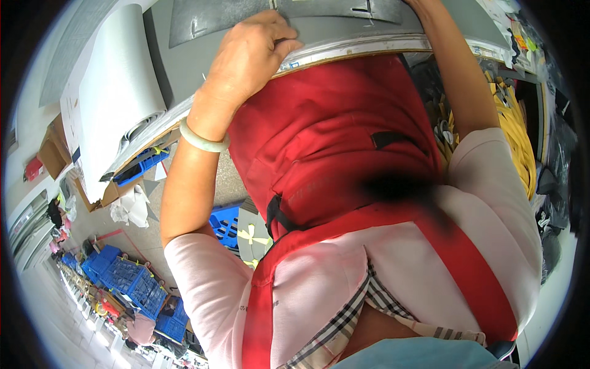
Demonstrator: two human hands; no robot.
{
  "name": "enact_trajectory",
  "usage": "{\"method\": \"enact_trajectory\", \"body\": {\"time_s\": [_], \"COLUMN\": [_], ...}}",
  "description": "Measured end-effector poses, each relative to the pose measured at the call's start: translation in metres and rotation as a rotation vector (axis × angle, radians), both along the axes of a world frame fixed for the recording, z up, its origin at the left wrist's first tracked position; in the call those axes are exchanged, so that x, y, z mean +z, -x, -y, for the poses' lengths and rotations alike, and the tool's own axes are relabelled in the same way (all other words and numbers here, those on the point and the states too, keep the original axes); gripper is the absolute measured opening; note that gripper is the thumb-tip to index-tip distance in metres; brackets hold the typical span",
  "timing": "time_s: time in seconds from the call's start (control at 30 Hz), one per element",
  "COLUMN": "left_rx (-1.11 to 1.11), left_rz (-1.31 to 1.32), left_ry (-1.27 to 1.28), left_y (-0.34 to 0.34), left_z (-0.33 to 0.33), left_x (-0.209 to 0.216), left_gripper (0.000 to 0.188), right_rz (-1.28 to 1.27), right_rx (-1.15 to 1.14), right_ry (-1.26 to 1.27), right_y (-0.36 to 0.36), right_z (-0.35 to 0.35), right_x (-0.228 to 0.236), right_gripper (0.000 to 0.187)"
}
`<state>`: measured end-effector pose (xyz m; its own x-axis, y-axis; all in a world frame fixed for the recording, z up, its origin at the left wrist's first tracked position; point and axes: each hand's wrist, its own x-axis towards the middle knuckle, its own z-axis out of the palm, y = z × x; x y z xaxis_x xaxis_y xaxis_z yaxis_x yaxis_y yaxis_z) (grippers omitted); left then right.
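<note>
My left hand (258, 49) rests at the near edge of the grey work table (215, 69), thumb and fingers curled together. Whatever it pinches, if anything, is too small to make out. Beside its fingers lies a dark grey curved template sheet (227, 21) with short slots and white marks; the upper frame edge cuts it off. My right forearm (464, 74) reaches up past the sheet's right end. Only the base of my right hand (418, 3) shows at the top edge, so its fingers are hidden.
A roll of white sheet material (123, 67) lies on the table's left end. Yellow strips (513, 129) hang in a bundle at the right. Below left are blue crates (132, 280), cardboard boxes (55, 144) and crumpled white paper (130, 206). My red apron (338, 123) is close against the table edge.
</note>
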<state>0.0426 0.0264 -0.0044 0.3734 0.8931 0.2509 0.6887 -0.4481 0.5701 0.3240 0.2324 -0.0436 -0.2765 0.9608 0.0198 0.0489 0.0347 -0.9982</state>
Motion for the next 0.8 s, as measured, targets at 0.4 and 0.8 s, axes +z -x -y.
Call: {"method": "enact_trajectory", "body": {"time_s": [0.4, 0.8], "left_rx": [-0.026, -0.035], "left_rz": [-0.208, 0.019], "left_ry": [-0.155, 0.055], "left_y": [-0.003, 0.005], "left_z": [0.007, -0.007], "left_x": [-0.001, 0.003], "left_gripper": [0.016, 0.009], "right_rz": [-0.014, 0.034], "right_rx": [0.017, 0.0], "right_ry": [0.009, -0.035], "right_y": [0.002, 0.003], "right_z": [0.003, 0.004], "right_x": [0.002, 0.003], "right_gripper": [0.014, 0.017]}}
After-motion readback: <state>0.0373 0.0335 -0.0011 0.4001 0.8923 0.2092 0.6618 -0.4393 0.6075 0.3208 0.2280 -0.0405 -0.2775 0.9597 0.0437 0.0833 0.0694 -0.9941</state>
